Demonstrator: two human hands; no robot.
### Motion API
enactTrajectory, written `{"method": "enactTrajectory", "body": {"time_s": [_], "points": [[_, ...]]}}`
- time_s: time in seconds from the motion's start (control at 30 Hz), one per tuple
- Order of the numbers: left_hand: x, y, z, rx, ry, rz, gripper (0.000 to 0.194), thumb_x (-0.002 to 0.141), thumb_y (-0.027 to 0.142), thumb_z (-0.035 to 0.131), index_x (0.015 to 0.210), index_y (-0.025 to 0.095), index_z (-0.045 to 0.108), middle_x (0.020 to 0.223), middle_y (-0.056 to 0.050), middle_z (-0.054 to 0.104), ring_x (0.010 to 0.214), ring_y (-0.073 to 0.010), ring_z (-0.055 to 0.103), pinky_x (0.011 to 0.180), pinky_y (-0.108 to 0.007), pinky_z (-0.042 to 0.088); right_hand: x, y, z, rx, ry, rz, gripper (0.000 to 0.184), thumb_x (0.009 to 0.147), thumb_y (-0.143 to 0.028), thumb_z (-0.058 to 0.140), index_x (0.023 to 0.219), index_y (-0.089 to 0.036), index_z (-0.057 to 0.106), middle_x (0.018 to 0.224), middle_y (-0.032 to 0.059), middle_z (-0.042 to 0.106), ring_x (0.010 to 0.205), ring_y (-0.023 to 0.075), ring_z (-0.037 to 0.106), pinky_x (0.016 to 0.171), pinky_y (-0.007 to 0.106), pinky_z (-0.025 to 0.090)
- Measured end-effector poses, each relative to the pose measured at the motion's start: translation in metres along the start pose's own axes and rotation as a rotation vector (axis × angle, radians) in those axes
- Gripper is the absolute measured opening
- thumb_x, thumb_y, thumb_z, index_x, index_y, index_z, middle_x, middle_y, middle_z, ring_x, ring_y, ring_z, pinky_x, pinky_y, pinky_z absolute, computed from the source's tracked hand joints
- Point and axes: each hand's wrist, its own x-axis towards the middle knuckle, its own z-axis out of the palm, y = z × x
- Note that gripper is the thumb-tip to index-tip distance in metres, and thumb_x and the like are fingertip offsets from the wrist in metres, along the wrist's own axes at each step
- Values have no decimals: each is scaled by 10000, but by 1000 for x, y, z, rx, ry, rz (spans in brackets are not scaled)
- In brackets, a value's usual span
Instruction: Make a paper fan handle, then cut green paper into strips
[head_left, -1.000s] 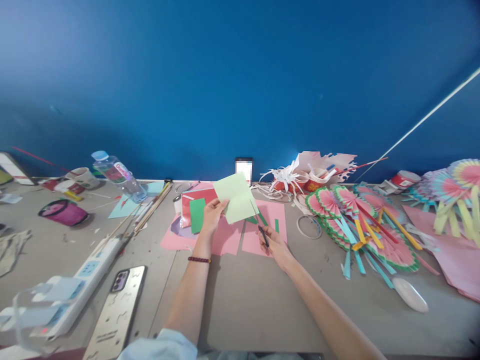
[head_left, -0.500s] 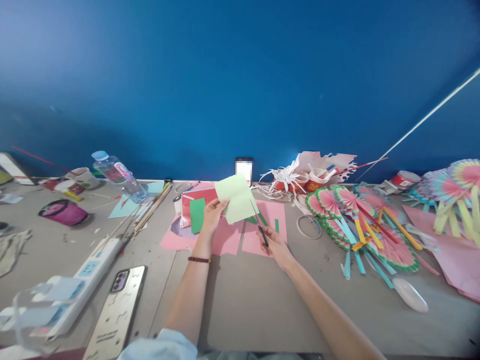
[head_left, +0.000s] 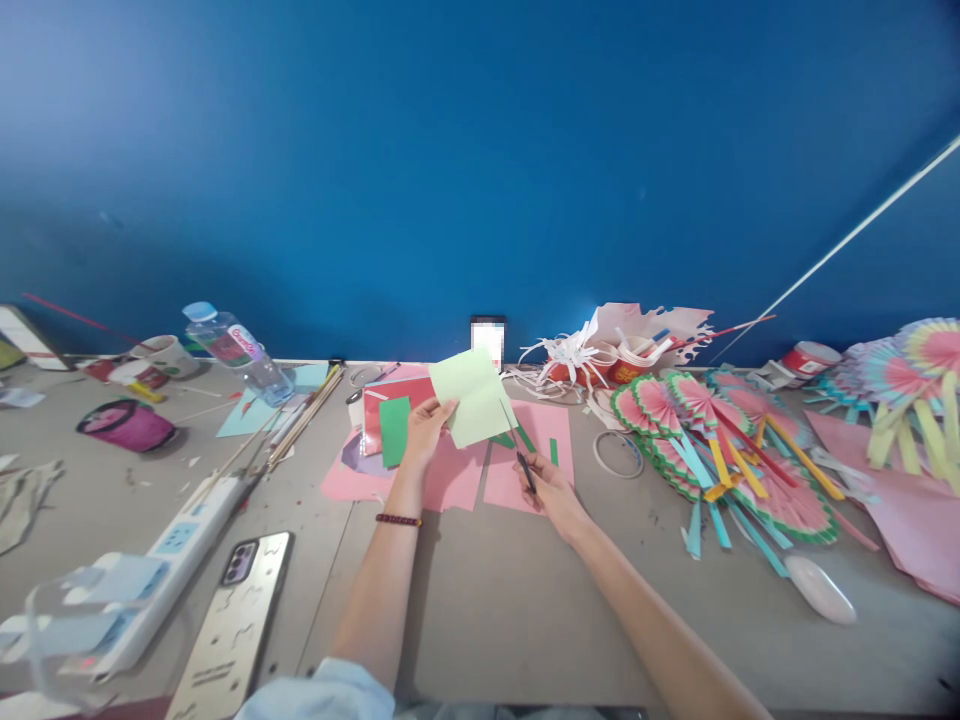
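My left hand point(head_left: 427, 430) pinches the left edge of a pale green sheet of paper point(head_left: 474, 397), which has a crease across it and is held up off the table. In my right hand point(head_left: 550, 484) is a pair of scissors point(head_left: 529, 472) with dark handles; the blades point up at the sheet's lower right edge. Whether the blades are open there is too small to tell. Pink paper point(head_left: 457, 478) lies beneath both hands. A darker green piece of paper point(head_left: 394, 432) and a red sheet point(head_left: 373, 400) lie just left of my left hand, and green strips point(head_left: 553, 451) rest near the scissors.
Folded paper fans point(head_left: 750, 450) and a white computer mouse point(head_left: 820, 590) are on the right. To the left are a leaning plastic bottle point(head_left: 244, 350), wooden sticks point(head_left: 306, 418), a power strip point(head_left: 176, 560) and a phone point(head_left: 232, 625). A tape roll point(head_left: 618, 454) lies right of the pink paper.
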Motion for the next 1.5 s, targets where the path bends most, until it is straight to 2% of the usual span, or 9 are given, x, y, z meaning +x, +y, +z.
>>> {"method": "enactTrajectory", "body": {"time_s": [0.13,0.43,0.93,1.17,1.37,1.5], "points": [[0,0,0,4,1,-8,505,501,540,893,811,160,770,662,-27,726,519,-116,599,510,-225,452,0,-1,0,6,-39,-12,559,555,-614,840,760,-204,521,519,-118,461,350,18,346,370,161,187],[-2,5,3,9,24,-18,492,480,523,900,779,157,766,651,-32,726,512,-118,595,509,-229,441,-6,-9,3,-23,-26,-2,580,508,-635,842,732,-200,530,502,-113,459,354,32,380,365,158,196],[-4,8,4,5,30,-24,496,461,517,911,783,169,769,654,-28,733,515,-123,604,496,-229,446,-6,-9,3,-16,-22,-3,586,496,-638,846,715,-196,530,496,-110,457,346,28,369,366,162,178],[-11,13,12,-77,-27,-5,541,436,476,944,846,164,781,843,-87,790,718,-215,715,639,-318,554,-9,-15,6,-46,-28,-20,544,509,-606,844,701,-196,542,486,-100,468,328,32,350,352,169,166],[-10,12,13,-66,-19,-35,516,436,445,951,833,165,776,836,-90,791,758,-247,735,624,-327,567,-8,-13,6,-31,-34,-32,530,519,-589,846,697,-196,539,487,-102,461,333,25,332,363,172,197],[-9,11,12,-80,-16,-36,529,411,454,957,814,163,776,827,-85,792,735,-239,733,604,-318,568,-8,-12,6,-40,-16,-19,536,503,-580,855,691,-193,535,490,-101,465,334,22,335,364,172,201]]}}
